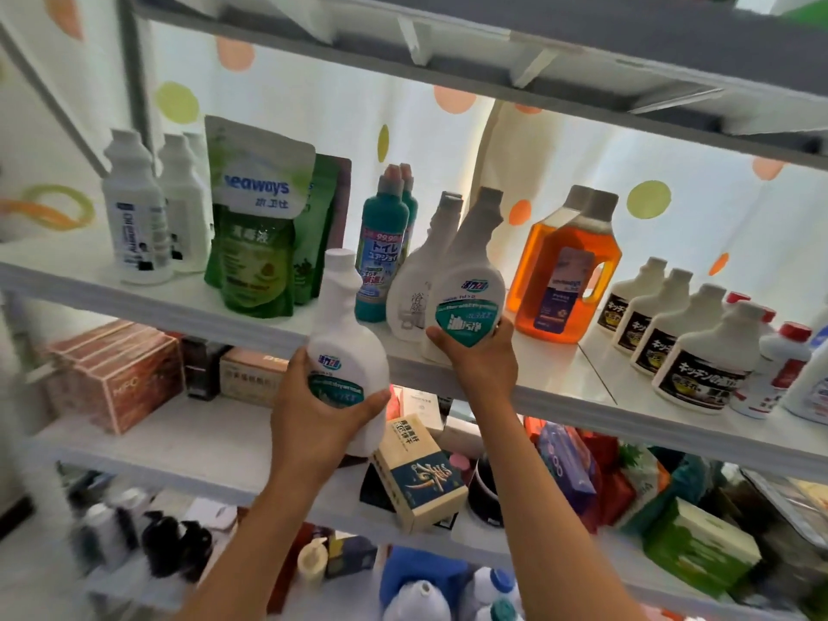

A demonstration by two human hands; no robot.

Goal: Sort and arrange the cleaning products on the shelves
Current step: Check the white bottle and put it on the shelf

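Observation:
My left hand (pixel 313 410) grips a white cleaner bottle with a teal label (pixel 345 333), held in the air just below and in front of the upper shelf's front edge (pixel 560 398). My right hand (pixel 479 360) holds the base of a matching white bottle with a teal label (pixel 470 280), which stands tilted on that shelf. A plain white bottle (pixel 414 280) leans right behind it. Left of them stand two teal bottles (pixel 381 253), green refill pouches (pixel 260 217) and white bottles (pixel 134 208).
Orange jugs (pixel 569 266) stand right of my right hand, then a row of white bottles with black labels (pixel 699 356) and red-capped bottles (pixel 784 365). Lower shelves hold boxes (pixel 116 378), a tilted carton (pixel 421 472), bags and dark bottles. Another shelf hangs overhead.

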